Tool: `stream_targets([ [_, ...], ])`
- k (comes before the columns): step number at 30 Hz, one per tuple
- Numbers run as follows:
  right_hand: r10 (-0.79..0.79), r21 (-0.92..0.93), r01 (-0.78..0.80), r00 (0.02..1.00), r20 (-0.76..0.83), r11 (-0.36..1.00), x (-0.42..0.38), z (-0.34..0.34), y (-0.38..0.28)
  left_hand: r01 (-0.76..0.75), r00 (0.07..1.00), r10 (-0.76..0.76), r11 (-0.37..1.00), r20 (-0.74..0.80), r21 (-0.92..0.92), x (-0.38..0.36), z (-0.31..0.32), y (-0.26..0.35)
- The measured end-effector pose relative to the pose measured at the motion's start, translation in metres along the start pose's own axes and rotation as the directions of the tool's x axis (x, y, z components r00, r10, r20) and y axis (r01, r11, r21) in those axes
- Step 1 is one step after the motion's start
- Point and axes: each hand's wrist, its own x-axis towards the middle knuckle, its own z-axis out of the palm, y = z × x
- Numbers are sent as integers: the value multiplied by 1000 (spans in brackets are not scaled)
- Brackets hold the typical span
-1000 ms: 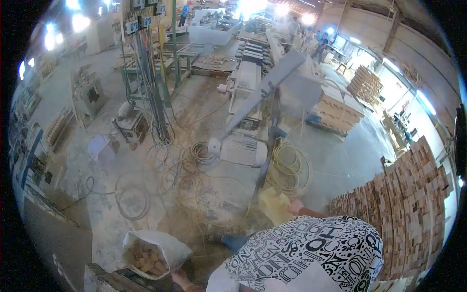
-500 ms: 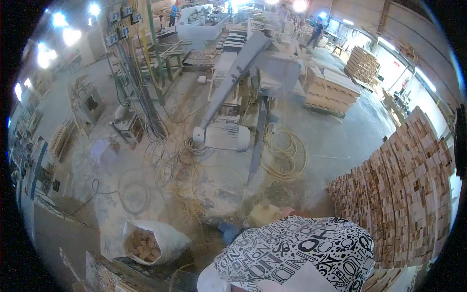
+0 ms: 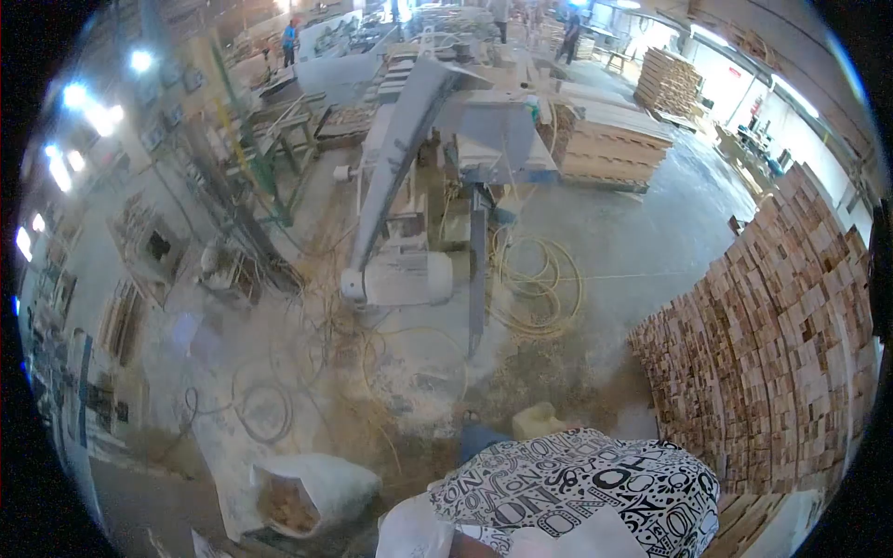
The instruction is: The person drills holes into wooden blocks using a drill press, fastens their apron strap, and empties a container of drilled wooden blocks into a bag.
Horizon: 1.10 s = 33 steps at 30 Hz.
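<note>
Neither of my hands shows clearly in the head view. Black-and-white lettered cloth [image 3: 577,484] of my clothing fills the bottom centre, with a white cloth part [image 3: 414,528] at its left. A dark strip, perhaps part of an arm, shows between them at the lower edge. Past the cloth's upper edge are a blue piece [image 3: 482,441] like a trouser leg and a pale yellow shape [image 3: 537,421], partly covered by the cloth. To the left, an open white sack [image 3: 349,485] lies on its side, with wood offcuts [image 3: 286,507] in its mouth.
A tall stack of wood pieces [image 3: 763,344] stands close on the right. Ahead are a machine with a grey motor [image 3: 409,279], a coiled yellow hose [image 3: 544,288] and cables on the dusty floor. Farther back are stacked boards [image 3: 614,149] and a person [image 3: 569,39].
The view has turned slightly right, so the machine and hose sit farther left. The white sack appears lower and farther right. A reddish patch beside the yellow shape no longer shows.
</note>
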Motion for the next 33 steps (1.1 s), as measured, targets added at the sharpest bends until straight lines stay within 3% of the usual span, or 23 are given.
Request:
stream_targets([
  [7,109,177,-94,991,-79,980,11,-32,9,-58,983,28,986,182,158,88,68,72],
  [15,235,290,-182,959,-159,940,31,-57,46,-114,933,21,964,359,240,140,139,99],
  [18,285,331,-209,937,-200,920,75,-55,76,-138,908,25,960,417,244,168,166,104],
  [19,290,329,-213,935,-206,920,86,-52,85,-347,917,158,770,367,535,164,160,99],
  [20,321,335,-226,910,-263,915,84,-57,81,-460,886,295,456,359,762,153,158,98],
  [21,351,340,-240,881,-316,909,77,-61,73,-458,888,286,462,361,760,150,164,96],
  [22,382,413,-226,857,-346,882,52,-74,62,-493,868,267,379,418,783,129,133,88],
  [26,445,510,-215,808,-386,833,31,-47,73,-631,771,141,32,621,775,135,135,87],
  [28,205,557,96,868,-452,825,18,-20,84,-688,711,58,-144,700,711,143,139,101],
  [32,238,546,53,862,-448,836,-33,-40,50,-747,610,-157,-441,777,498,141,136,125],
  [33,237,536,46,862,-447,843,-40,-43,40,-748,627,-38,-309,778,587,153,134,130],
])
